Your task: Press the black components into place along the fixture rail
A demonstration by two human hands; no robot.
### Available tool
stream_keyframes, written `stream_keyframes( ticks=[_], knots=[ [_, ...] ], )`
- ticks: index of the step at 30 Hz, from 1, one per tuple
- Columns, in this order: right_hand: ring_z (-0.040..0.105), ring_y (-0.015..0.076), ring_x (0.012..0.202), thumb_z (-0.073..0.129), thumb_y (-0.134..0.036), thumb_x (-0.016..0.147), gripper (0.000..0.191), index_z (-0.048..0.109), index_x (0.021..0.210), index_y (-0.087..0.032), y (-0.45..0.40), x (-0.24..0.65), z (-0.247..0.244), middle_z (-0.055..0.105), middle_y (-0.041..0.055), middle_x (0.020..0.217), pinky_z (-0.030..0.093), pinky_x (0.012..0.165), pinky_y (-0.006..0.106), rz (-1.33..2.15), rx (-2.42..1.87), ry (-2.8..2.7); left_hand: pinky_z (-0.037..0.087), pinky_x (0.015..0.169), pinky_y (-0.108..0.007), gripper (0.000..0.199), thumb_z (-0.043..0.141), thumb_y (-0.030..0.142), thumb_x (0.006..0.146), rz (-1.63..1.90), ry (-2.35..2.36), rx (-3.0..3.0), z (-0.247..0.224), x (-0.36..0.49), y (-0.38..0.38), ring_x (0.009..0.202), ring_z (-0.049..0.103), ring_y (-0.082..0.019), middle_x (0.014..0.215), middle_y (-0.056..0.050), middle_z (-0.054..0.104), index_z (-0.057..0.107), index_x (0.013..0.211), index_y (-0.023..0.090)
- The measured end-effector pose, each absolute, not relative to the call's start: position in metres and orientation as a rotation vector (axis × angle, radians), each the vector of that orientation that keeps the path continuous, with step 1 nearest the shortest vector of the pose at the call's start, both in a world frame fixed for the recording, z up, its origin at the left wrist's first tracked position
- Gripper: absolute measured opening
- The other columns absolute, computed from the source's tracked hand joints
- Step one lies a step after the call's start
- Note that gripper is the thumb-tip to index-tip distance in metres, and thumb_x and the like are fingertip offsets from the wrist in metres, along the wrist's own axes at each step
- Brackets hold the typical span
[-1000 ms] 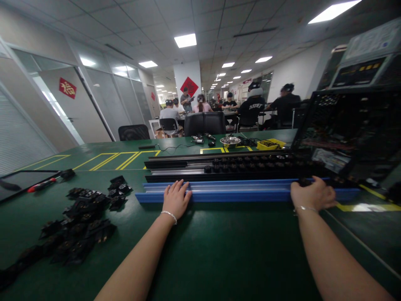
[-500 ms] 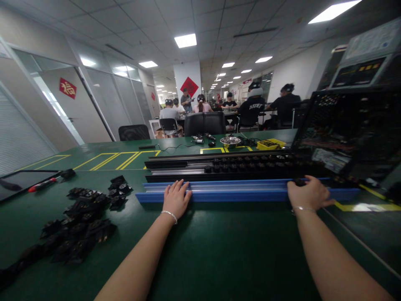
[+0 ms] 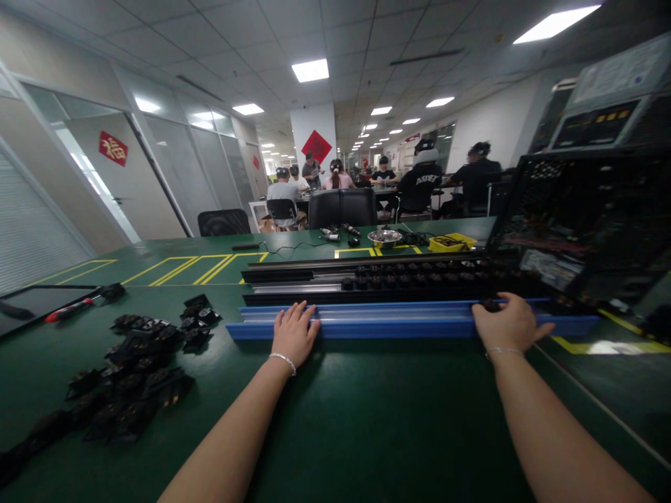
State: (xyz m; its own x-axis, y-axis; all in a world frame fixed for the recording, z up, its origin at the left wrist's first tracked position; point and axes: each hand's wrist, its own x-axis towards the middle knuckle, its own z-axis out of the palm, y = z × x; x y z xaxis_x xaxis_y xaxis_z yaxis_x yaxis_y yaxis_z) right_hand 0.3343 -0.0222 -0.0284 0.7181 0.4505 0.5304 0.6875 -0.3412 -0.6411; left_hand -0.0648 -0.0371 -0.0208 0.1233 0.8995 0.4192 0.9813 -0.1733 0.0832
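A long blue channel point(image 3: 398, 327) lies crosswise on the green table. My left hand point(image 3: 295, 334) rests on its left part, fingers spread over the near wall. Toward the channel's right end, my right hand point(image 3: 506, 323) is closed on a small black part point(image 3: 490, 305) at the channel, its thumb side toward the left. Behind the blue channel lie black rails point(image 3: 293, 299), with several round black parts point(image 3: 388, 281) lined up along them. A heap of small black parts point(image 3: 141, 356) lies to the left of my left hand.
A red-handled tool point(image 3: 68, 309) lies beside a dark framed panel point(image 3: 31, 307) at the left. Farther back are a metal bowl point(image 3: 385, 237) and a yellow tray point(image 3: 451, 242). An open dark equipment case point(image 3: 556, 223) stands at the right. People sit at tables beyond.
My right hand has moved slightly left along the blue channel, together with the small black part. My left hand has stayed in place.
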Motion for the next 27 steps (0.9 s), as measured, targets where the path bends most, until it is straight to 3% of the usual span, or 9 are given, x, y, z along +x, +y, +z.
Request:
stream_keyframes(
  ticks=[9, 27],
  knots=[
    [0.051, 0.0255, 0.090, 0.055, -0.039, 0.061, 0.040, 0.052, 0.097, -0.023, -0.022, 0.332, -0.029, 0.056, 0.0022, 0.087, 0.013, 0.099, 0.056, -0.321, -1.985, -0.936, 0.023, 0.105, -0.044, 0.044, 0.030, 0.044, 0.089, -0.573, -1.856, -2.187, -0.021, -0.065, -0.037, 0.127, 0.036, -0.021, 0.135, -0.003, 0.046, 0.049, 0.125, 0.028],
    [0.050, 0.0247, 0.085, 0.053, -0.037, 0.062, 0.037, 0.052, 0.095, -0.021, -0.029, 0.319, -0.019, 0.055, 0.0039, 0.085, 0.018, 0.096, 0.054, -0.315, -1.985, -1.005, 0.022, 0.105, -0.044, 0.045, 0.028, 0.045, 0.089, -0.568, -1.857, -2.182, -0.023, -0.065, -0.037, 0.126, 0.036, -0.021, 0.135, -0.002, 0.046, 0.049, 0.125, 0.028]
  ],
)
